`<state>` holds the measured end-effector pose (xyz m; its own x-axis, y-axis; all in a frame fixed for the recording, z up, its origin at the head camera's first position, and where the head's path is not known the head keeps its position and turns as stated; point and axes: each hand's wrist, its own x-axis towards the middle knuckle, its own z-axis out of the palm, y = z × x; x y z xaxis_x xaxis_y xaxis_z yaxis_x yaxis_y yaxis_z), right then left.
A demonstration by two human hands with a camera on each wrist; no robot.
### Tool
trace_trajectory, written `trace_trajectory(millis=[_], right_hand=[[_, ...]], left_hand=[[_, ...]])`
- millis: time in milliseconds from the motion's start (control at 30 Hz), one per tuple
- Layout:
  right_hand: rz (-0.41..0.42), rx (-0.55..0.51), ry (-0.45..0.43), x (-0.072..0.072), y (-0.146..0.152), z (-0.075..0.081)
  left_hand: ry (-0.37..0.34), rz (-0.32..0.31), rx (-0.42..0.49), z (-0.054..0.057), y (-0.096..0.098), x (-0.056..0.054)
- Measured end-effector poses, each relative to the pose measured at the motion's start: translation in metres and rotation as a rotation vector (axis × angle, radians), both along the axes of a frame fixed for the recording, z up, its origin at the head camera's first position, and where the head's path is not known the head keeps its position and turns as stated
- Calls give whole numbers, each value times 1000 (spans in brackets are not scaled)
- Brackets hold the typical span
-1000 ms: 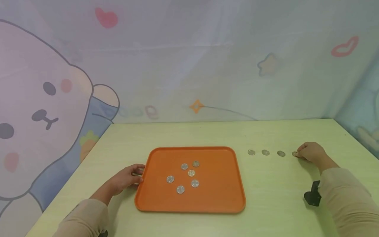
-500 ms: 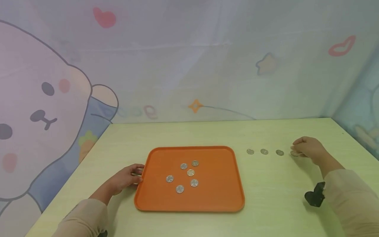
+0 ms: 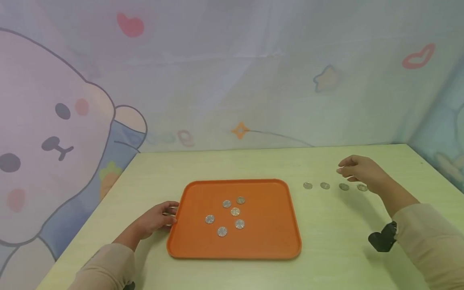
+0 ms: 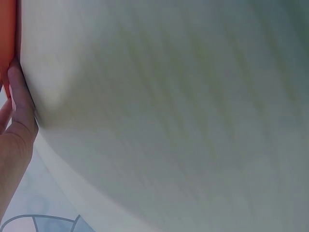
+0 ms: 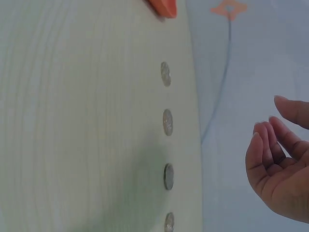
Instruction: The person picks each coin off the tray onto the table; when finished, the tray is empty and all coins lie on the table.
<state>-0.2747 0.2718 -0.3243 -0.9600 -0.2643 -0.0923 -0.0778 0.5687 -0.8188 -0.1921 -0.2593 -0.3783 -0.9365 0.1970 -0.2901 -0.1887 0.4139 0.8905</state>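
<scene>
Cartoon cloth (image 3: 224, 80) backs the table (image 3: 333, 237), left hand (image 3: 156, 218) relaxed against tray (image 3: 264, 241), right hand (image 3: 364, 172) empty, loose near coins (image 3: 325, 185).

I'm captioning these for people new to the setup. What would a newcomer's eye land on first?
Probably the bright orange tray on the table, with six coins scattered in it and the left hand at its left edge. Next, the big cartoon bear on the backdrop, far left. Then the row of four coins right of the tray, the right hand hovering by it.

Six coins (image 3: 235, 211) on tray (image 3: 268, 239), four coins (image 3: 325, 185) right
</scene>
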Motion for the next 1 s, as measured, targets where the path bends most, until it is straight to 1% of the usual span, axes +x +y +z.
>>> trace_trajectory(millis=[133, 333, 567, 733, 833, 1000], right_hand=[[39, -38, 2, 3, -16, 9], [128, -90, 26, 10, -42, 18], [188, -124, 15, 16, -72, 25], [230, -175, -13, 18, -91, 23], [245, -195, -29, 19, -103, 19], [279, -257, -49, 19, -124, 11]], left_hand=[[11, -15, 1, -1, 0, 0], [10, -7, -3, -1, 1, 1], [15, -5, -3, -1, 1, 1], [12, -2, -1, -3, 1, 1], [17, -1, -6, -4, 2, 2], [17, -13, -3, -3, 2, 2]])
